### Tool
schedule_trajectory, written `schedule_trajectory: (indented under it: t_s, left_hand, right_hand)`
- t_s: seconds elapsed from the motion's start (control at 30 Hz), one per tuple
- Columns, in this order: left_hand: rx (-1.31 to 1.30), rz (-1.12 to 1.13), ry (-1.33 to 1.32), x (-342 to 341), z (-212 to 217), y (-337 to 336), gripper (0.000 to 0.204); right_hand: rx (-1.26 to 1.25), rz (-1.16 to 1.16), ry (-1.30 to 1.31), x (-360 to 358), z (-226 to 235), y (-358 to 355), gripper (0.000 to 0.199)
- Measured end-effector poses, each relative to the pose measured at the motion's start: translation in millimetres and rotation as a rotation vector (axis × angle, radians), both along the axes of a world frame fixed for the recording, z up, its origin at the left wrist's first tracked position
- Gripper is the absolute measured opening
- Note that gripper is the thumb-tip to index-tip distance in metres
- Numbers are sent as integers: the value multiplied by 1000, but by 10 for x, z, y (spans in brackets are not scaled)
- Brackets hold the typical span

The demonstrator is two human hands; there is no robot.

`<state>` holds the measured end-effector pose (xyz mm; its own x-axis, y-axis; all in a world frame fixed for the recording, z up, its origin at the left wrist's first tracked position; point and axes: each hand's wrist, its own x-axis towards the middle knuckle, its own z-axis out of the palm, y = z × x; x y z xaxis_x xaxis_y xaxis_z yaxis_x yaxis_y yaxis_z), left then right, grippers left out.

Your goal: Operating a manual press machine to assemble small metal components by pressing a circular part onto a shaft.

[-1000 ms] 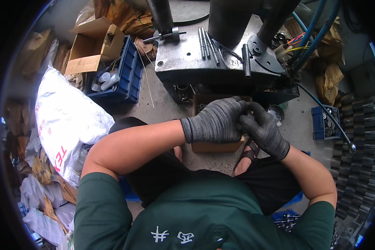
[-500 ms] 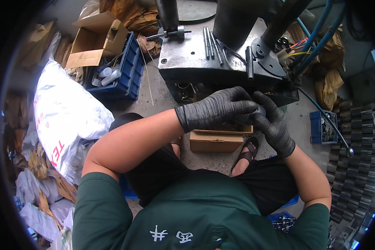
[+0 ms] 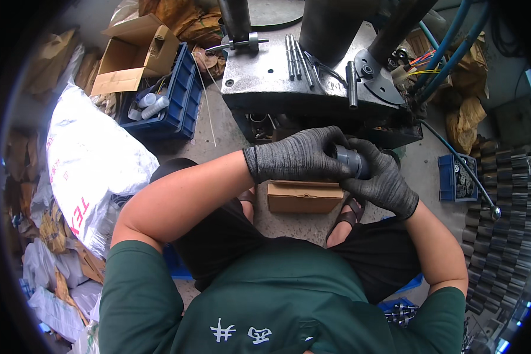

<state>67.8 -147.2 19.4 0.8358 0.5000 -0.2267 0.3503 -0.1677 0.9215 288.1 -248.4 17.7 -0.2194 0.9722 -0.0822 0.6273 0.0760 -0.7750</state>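
A dark grey cylindrical part (image 3: 354, 161) with a ridged rim is held between my two gloved hands, above the gap between my knees. My left hand (image 3: 304, 156) has its fingers closed round the part's left end. My right hand (image 3: 384, 182) wraps it from the right, thumb below and fingers behind. Both wear grey knit gloves. The fingers hide some of the part, so its full shape does not show. A cardboard box (image 3: 304, 199) sits on the floor just beneath my hands.
Ahead stands a metal press bed (image 3: 259, 76) bearing several steel rods (image 3: 293, 58), a loose cylinder (image 3: 352, 85) and thick columns. A white sack (image 3: 91, 165) and a blue crate (image 3: 186, 97) lie left. At right are a blue bin (image 3: 458, 179), a ball-ended lever (image 3: 494, 211) and stacked metal cylinders (image 3: 501, 230).
The grey part has turned and shows more of its side between my hands. My right hand has shifted lower and closed more fully round it.
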Motion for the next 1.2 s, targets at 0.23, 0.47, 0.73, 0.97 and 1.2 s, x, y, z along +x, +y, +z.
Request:
schedule_trajectory:
  t_s: [0.23,0.47,0.73,0.97,1.2]
  left_hand:
    - [-117,51,-78,-12,-7,85,66]
    - [185,62,11,129,-100,-123,73]
    - [253,-20,60,146,-114,-236,72]
    - [166,223,37,237,-304,-161,70]
    - [371,10,105,311,-250,-188,62]
  right_hand:
    - [18,29,110,6,44,9,74]
    - [30,89,-287,-96,-5,34,67]
    - [142,160,-348,-34,-85,37,58]
    - [29,-69,-506,-29,-157,197,61]
    - [-271,11,-828,-38,-144,384,58]
